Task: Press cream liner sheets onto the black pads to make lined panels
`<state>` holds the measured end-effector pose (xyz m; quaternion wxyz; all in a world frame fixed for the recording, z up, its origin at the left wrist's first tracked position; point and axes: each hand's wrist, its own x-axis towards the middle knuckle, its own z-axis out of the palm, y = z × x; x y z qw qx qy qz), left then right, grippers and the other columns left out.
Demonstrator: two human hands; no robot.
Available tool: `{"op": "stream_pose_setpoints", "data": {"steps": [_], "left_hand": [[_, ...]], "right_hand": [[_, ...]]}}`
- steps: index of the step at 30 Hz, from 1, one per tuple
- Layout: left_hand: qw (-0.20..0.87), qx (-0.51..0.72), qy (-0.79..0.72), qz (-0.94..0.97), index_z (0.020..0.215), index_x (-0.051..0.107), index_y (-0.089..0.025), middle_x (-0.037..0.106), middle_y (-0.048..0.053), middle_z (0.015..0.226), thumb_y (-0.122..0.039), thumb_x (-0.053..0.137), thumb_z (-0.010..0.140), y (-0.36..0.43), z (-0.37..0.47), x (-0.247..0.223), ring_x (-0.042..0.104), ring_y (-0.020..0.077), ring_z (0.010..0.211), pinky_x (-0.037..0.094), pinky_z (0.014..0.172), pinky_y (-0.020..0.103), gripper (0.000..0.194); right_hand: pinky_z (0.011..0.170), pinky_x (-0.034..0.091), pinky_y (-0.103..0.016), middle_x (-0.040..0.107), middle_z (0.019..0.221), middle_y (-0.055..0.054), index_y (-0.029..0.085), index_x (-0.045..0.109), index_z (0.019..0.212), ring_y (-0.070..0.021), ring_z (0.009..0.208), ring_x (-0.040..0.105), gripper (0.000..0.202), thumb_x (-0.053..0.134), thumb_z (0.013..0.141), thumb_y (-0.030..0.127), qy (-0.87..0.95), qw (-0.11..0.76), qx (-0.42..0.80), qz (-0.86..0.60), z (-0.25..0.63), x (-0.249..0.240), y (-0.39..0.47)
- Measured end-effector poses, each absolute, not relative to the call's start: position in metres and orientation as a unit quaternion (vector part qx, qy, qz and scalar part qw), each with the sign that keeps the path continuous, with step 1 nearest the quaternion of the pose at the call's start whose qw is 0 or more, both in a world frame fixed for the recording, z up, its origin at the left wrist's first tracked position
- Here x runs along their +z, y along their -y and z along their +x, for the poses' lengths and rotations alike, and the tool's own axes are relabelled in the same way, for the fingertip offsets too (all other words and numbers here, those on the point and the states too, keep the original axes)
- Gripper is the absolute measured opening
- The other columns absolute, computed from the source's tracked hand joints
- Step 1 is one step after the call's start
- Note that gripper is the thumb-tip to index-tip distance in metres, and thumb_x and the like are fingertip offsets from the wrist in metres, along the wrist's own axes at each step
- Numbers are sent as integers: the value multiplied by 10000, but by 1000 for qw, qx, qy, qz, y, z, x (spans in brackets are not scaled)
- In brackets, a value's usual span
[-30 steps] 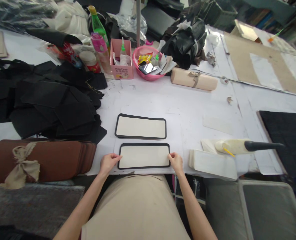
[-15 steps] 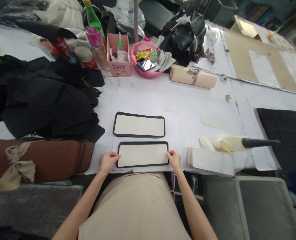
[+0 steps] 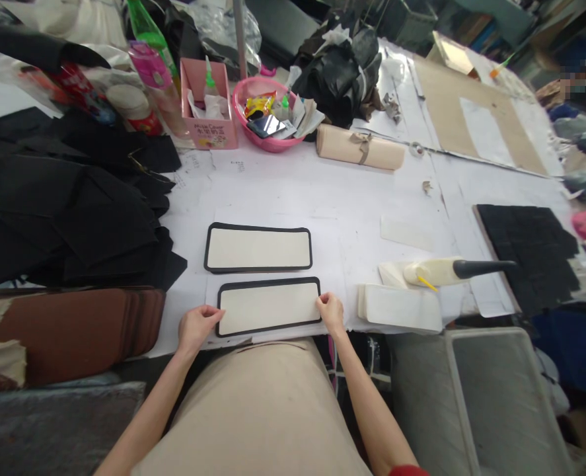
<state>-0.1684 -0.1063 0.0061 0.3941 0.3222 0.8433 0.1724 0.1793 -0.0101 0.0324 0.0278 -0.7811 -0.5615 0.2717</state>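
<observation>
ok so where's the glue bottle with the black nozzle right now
In the head view the glue bottle lies on its side at the right of the table, just beyond the stack of cream pieces, right of the right hand.

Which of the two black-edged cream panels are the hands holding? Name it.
The near panel, at the table edge: the left hand and right hand grip its short ends. The far panel lies untouched behind it.

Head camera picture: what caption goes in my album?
Both hands, left and right, hold the ends of a black-edged cream panel.
</observation>
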Motion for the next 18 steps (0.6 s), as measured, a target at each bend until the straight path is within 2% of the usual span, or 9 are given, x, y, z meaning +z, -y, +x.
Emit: {"op": "stream_pose_setpoints", "data": {"steps": [18], "left_hand": [[359, 134, -850, 362, 674, 679, -214, 724, 30, 710, -439, 634, 701, 100, -158, 21, 655, 217, 694, 398, 603, 286, 231]], "right_hand": [[659, 392, -260, 694, 868, -64, 186, 629, 834, -185, 797, 649, 95, 536, 840, 203, 565, -63, 223, -792, 163, 38, 5]]}}
